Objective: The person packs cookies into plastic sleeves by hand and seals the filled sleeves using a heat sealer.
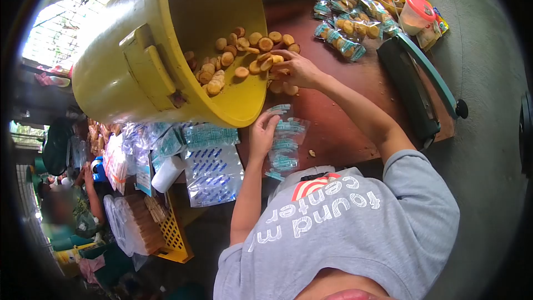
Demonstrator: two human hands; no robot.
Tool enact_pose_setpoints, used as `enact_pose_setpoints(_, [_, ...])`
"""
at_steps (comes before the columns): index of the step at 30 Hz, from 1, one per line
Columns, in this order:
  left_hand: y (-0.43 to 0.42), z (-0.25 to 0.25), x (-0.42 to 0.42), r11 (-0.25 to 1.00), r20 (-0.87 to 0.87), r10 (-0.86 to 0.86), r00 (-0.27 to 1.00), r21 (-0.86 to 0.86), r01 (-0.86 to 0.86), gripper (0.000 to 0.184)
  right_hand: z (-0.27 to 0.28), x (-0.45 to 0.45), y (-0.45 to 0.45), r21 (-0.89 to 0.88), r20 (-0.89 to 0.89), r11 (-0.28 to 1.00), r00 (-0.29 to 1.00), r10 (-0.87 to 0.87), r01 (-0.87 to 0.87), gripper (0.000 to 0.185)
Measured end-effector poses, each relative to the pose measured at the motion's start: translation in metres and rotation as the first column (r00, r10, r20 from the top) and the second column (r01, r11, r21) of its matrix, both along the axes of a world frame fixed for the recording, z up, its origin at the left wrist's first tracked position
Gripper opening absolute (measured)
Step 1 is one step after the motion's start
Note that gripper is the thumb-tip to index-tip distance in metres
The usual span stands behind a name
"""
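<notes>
My left hand [262, 134] is closed on the upper end of a clear plastic pouch [285, 143] with teal print, which lies along the table edge in front of my chest. My right hand [294, 70] reaches to the lip of a big yellow bucket [127, 58] tipped on its side, fingers curled round a few round biscuits [268, 63]. More golden-brown biscuits [211, 72] lie loose inside the bucket wall and around its mouth. Some biscuits [283, 87] sit on the red-brown table just below my right hand.
Filled biscuit packs [347, 22] are piled at the table's far right, near a red-lidded tub [417, 14]. A long sealer with a teal arm [430, 72] stands on the right edge. Printed plastic sheets [214, 172] and a yellow crate [175, 233] are at left, with another person [83, 211] beyond.
</notes>
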State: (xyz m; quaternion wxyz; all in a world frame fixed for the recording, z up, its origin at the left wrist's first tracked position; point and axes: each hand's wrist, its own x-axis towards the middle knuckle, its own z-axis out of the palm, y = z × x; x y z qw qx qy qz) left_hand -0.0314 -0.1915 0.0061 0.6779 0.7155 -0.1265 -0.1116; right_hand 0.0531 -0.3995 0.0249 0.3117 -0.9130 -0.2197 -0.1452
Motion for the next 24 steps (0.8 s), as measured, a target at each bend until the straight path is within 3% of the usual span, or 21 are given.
enact_pose_setpoints(1, [-0.005,-0.002,0.002,1.000,-0.002,-0.005,1.000,-0.005,0.005,0.018,-0.001,-0.007,-0.008,-0.005,-0.002,1.000,1.000,-0.005,0.005,0.028])
enact_pose_setpoints(3, [-0.015,-0.002,0.007,0.995,-0.075,-0.028,0.997,-0.093,0.021,0.018,-0.001,-0.022,-0.022,0.199,-0.257,0.974,0.965,-0.056,0.110,0.026])
enact_pose_setpoints(5, [-0.023,-0.005,0.011,0.999,-0.037,-0.001,0.999,-0.033,0.000,0.019,-0.005,-0.029,-0.030,0.290,-0.202,0.952,0.978,-0.042,0.101,0.025])
enact_pose_setpoints(7, [-0.030,-0.002,0.015,0.999,-0.135,0.016,0.991,-0.044,-0.022,0.021,0.013,-0.041,-0.030,0.637,-0.377,0.750,0.920,0.104,0.176,0.022])
enact_pose_setpoints(8, [-0.035,0.006,0.012,0.986,-0.198,0.011,0.980,-0.163,-0.044,0.022,0.019,-0.046,-0.026,0.782,-0.361,0.600,0.908,0.212,0.171,0.018])
enact_pose_setpoints(9, [-0.037,0.002,0.014,0.986,-0.200,0.006,0.980,-0.163,-0.040,0.022,0.030,-0.052,-0.026,0.781,-0.363,0.599,0.908,0.207,0.176,0.018])
enact_pose_setpoints(11, [-0.040,-0.007,0.016,0.980,-0.151,-0.028,0.988,-0.199,-0.002,0.021,0.049,-0.064,-0.025,0.660,-0.608,0.715,0.724,0.326,0.231,0.016])
enact_pose_setpoints(13, [-0.046,0.012,0.011,0.972,-0.190,-0.091,0.978,-0.233,0.045,0.020,0.049,-0.069,-0.016,0.636,-0.596,0.738,0.750,0.286,0.225,0.016])
enact_pose_setpoints(15, [-0.048,0.020,0.008,0.959,-0.226,-0.149,0.963,-0.269,0.086,0.020,0.047,-0.071,-0.011,0.598,-0.414,0.784,0.901,0.128,0.164,0.017])
enact_pose_setpoints(18, [-0.048,0.019,0.012,0.954,-0.202,-0.174,0.964,-0.277,0.114,0.020,0.050,-0.072,-0.014,0.561,-0.379,0.807,0.924,0.055,0.183,0.017])
enact_pose_setpoints(22, [-0.051,0.022,0.013,0.944,-0.262,-0.235,0.936,-0.291,0.155,0.017,0.046,-0.071,-0.020,0.605,-0.390,0.775,0.917,0.086,0.184,0.016])
enact_pose_setpoints(24, [-0.052,0.030,0.012,0.943,-0.283,-0.229,0.931,-0.301,0.140,0.017,0.046,-0.071,-0.024,0.594,-0.428,0.798,0.881,0.202,0.105,0.017])
